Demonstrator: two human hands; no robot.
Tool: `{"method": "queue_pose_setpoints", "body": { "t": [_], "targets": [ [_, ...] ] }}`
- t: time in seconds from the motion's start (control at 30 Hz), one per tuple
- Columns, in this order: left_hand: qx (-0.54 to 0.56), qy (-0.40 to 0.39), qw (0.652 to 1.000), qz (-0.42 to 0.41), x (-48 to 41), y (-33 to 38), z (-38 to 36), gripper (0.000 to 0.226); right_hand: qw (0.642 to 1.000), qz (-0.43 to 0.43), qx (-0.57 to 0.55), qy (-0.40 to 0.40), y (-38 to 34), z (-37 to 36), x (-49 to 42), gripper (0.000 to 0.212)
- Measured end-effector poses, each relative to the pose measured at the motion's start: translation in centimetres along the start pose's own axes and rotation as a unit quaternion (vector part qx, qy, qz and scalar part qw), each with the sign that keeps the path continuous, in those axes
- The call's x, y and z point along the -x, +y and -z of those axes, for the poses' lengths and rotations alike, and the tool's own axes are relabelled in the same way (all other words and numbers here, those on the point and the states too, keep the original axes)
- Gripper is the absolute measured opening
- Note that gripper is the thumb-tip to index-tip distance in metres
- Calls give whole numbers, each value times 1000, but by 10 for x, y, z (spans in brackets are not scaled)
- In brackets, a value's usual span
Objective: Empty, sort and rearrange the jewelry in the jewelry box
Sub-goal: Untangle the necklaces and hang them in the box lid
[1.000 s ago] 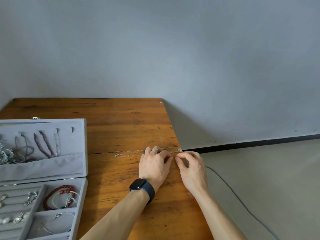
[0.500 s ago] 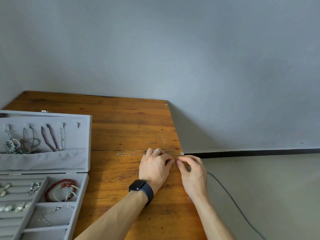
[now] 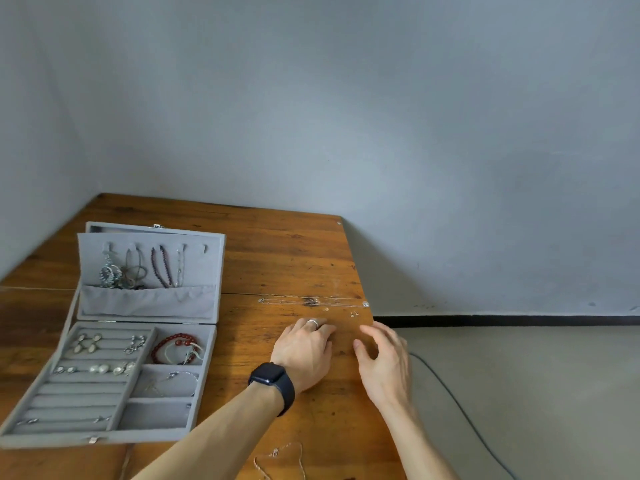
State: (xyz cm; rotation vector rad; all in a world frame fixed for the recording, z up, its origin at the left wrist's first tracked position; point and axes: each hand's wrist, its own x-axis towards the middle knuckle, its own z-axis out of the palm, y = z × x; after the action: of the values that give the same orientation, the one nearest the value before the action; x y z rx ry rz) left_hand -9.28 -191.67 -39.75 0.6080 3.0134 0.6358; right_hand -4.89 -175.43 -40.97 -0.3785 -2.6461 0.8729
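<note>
Though apart, two hands (image 3: 304, 353) (image 3: 384, 367), two studs (image 3: 351, 314) (image 3: 356, 312)

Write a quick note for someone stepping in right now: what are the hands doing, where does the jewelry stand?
Left hand: rests on the table, nothing visible in it.
Right hand: open, empty, at the table's right edge.
Done: a thin chain lies straight beyond the hands, two tiny studs beside it; another chain lies near the front edge.
Left: the open jewelry box holds necklaces in its lid, earrings and a red bead bracelet in its tray; empty and sort those.
</note>
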Motion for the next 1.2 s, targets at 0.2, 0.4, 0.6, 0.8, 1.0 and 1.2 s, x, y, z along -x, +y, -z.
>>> {"method": "queue_pose_setpoints", "body": {
  "t": [0.2, 0.4, 0.6, 0.8, 1.0, 1.2],
  "targets": [
    [30, -4, 999, -19, 77, -6, 38, 45, 995, 69, -35, 60, -38, 26, 90, 21],
    [116, 19, 993, -29, 167, -20, 52, 44, 993, 98, -61, 36, -51, 26, 181, 23],
    [10, 6, 999, -52, 234, -46, 30, 53, 991, 134, 20, -13, -46, 11, 226, 34],
    [-111, -14, 994, -16, 245, -53, 14, 65, 982, 181, 50, -27, -36, 8, 240, 46],
    [-115, -14, 993, -16, 247, -51, 17, 63, 971, 235, 39, 22, -29, 8, 234, 38],
    [-107, -21, 994, -10, 246, -49, 18, 60, 967, 251, 18, 48, -28, 9, 235, 30]
  ]
}}
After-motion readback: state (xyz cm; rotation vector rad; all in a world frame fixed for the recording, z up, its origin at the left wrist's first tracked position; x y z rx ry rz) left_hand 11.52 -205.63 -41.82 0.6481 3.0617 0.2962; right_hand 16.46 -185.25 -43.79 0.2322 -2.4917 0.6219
